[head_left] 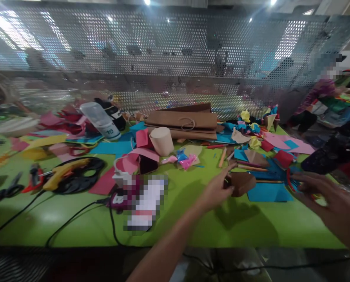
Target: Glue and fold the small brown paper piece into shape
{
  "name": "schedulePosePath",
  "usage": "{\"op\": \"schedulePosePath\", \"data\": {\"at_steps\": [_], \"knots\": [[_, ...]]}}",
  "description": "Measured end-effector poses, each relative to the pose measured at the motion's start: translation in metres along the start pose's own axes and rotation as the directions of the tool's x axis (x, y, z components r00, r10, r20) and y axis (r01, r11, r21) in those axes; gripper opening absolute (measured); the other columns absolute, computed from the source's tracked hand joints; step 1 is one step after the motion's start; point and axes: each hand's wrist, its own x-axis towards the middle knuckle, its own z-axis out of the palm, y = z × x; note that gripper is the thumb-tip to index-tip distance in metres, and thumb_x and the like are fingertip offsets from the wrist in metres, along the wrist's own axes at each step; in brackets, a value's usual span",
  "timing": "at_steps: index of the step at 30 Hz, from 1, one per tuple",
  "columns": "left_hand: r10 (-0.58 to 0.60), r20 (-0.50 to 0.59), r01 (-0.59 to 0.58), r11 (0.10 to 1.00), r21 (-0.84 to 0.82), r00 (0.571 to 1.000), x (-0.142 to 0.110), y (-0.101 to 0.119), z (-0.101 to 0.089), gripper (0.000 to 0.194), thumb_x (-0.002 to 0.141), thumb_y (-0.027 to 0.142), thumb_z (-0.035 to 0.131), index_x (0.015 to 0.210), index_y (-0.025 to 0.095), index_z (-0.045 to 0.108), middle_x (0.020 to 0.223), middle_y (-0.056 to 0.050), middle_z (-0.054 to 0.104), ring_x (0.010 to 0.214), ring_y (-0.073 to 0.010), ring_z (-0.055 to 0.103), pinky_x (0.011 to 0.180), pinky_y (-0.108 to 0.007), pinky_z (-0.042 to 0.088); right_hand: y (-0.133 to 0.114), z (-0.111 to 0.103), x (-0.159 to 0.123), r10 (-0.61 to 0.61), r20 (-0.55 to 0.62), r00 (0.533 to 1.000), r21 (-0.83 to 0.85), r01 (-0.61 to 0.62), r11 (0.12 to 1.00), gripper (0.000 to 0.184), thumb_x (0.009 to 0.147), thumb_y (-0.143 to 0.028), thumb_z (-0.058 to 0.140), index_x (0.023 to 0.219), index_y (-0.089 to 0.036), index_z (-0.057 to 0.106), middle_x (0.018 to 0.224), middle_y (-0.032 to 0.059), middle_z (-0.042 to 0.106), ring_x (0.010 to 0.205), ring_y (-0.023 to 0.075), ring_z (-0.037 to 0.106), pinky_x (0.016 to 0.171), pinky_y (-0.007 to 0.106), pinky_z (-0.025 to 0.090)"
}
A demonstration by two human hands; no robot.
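Small white ceiling lights [273,2] glare at the top; the glossy lime-green surface [89,231] shines at left, with soft shadow below the bare left hand [217,187]. Outer edges stretch and blur; pixelation masks the flat white-faced phone [147,203].

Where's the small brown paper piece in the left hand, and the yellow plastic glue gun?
Small brown paper piece [243,184]: head view, middle of its outer face.
Yellow plastic glue gun [64,172]: head view, its body.
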Motion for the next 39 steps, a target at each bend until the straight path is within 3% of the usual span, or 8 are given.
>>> {"op": "schedulePosePath", "data": {"at_steps": [4, 9, 14, 17, 19, 27, 33, 39], "knots": [[-0.060, 0.001, 0.059, 0.989, -0.135, 0.998, 0.001, -0.002, -0.003, 0.080, 0.077, 0.006, 0.059, 0.153, 0.025, 0.046, 0.100, -0.003, 0.062, 0.081, -0.0139, 0.060, 0.072, -0.024, 0.048, -0.041, 0.056, 0.034, -0.168, 0.194, 0.966, 0.103, 0.150, 0.983, 0.035, 0.095, -0.039, 0.067, 0.131, -0.041, 0.069, 0.151, 0.0038, 0.057, 0.141, 0.0355, 0.053, 0.110, 0.053, 0.053], [-0.111, -0.110, 0.069, 0.940, -0.335, 0.988, 0.004, -0.001, -0.007, 0.064, 0.071, 0.006, 0.064, 0.133, 0.018, 0.055, 0.104, -0.005, 0.064, 0.087, -0.0152, 0.062, 0.077, -0.026, 0.051, -0.055, 0.089, 0.069, -0.164, 0.292, 0.942, 0.265, 0.085, 0.960, 0.011, 0.093, -0.037, 0.071, 0.096, -0.030, 0.079, 0.142, 0.0083, 0.066, 0.136, 0.0339, 0.059, 0.102, 0.046, 0.057], [-0.152, -0.142, 0.067, 0.877, -0.476, 0.978, 0.003, 0.007, -0.019, 0.037, 0.081, 0.032, 0.076, 0.111, 0.016, 0.062, 0.100, -0.005, 0.064, 0.086, -0.0146, 0.063, 0.075, -0.025, 0.051, -0.045, 0.102, 0.077, -0.159, 0.279, 0.947, 0.358, 0.051, 0.932, 0.015, 0.089, -0.043, 0.077, 0.088, -0.028, 0.078, 0.133, 0.0095, 0.071, 0.123, 0.0320, 0.067, 0.104, 0.047, 0.055], [-0.219, -0.039, 0.163, 0.821, -0.547, 0.975, 0.001, 0.011, -0.023, 0.051, 0.084, 0.060, 0.073, 0.108, 0.016, 0.064, 0.090, -0.004, 0.066, 0.075, -0.0151, 0.066, 0.070, -0.028, 0.053, -0.031, 0.109, 0.073, -0.138, 0.265, 0.954, 0.408, 0.018, 0.913, 0.016, 0.088, -0.043, 0.078, 0.088, -0.027, 0.076, 0.131, 0.0098, 0.070, 0.121, 0.0309, 0.067, 0.101, 0.046, 0.057], [-0.234, 0.032, 0.210, 0.793, -0.572, 0.972, 0.001, 0.012, -0.023, 0.060, 0.081, 0.068, 0.073, 0.109, 0.016, 0.063, 0.088, -0.004, 0.067, 0.069, -0.0164, 0.069, 0.065, -0.029, 0.055, -0.022, 0.112, 0.071, -0.121, 0.270, 0.955, 0.438, -0.010, 0.899, 0.012, 0.089, -0.040, 0.078, 0.090, -0.028, 0.075, 0.134, 0.0089, 0.069, 0.123, 0.0301, 0.066, 0.100, 0.044, 0.058], [-0.257, 0.132, 0.286, 0.771, -0.569, 0.957, 0.004, 0.004, -0.016, 0.066, 0.072, 0.065, 0.084, 0.109, 0.018, 0.056, 0.093, -0.006, 0.073, 0.059, -0.0137, 0.069, 0.058, -0.025, 0.052, -0.016, 0.115, 0.065, -0.056, 0.249, 0.967, 0.516, -0.083, 0.852, 0.014, 0.086, -0.040, 0.080, 0.090, -0.027, 0.074, 0.134, 0.0092, 0.070, 0.124, 0.0297, 0.066, 0.098, 0.041, 0.059], [-0.286, 0.125, 0.302, 0.742, -0.599, 0.950, 0.005, 0.001, -0.014, 0.070, 0.067, 0.063, 0.088, 0.110, 0.016, 0.058, 0.083, -0.004, 0.072, 0.063, -0.0128, 0.066, 0.061, -0.026, 0.055, -0.025, 0.119, 0.066, -0.128, 0.246, 0.961, 0.477, -0.005, 0.879, 0.011, 0.088, -0.039, 0.078, 0.088, -0.028, 0.075, 0.136, 0.0080, 0.070, 0.128, 0.0304, 0.065, 0.109, 0.047, 0.052], [-0.291, 0.096, 0.288, 0.745, -0.601, 0.952, 0.007, -0.001, -0.013, 0.068, 0.067, 0.061, 0.088, 0.107, 0.016, 0.057, 0.075, 0.000, 0.067, 0.058, -0.0109, 0.063, 0.059, -0.025, 0.055, -0.032, 0.119, 0.065, -0.163, 0.211, 0.964, 0.435, 0.057, 0.899, 0.007, 0.090, -0.038, 0.076, 0.093, -0.032, 0.078, 0.142, 0.0065, 0.065, 0.134, 0.0319, 0.060, 0.104, 0.047, 0.057]]}}
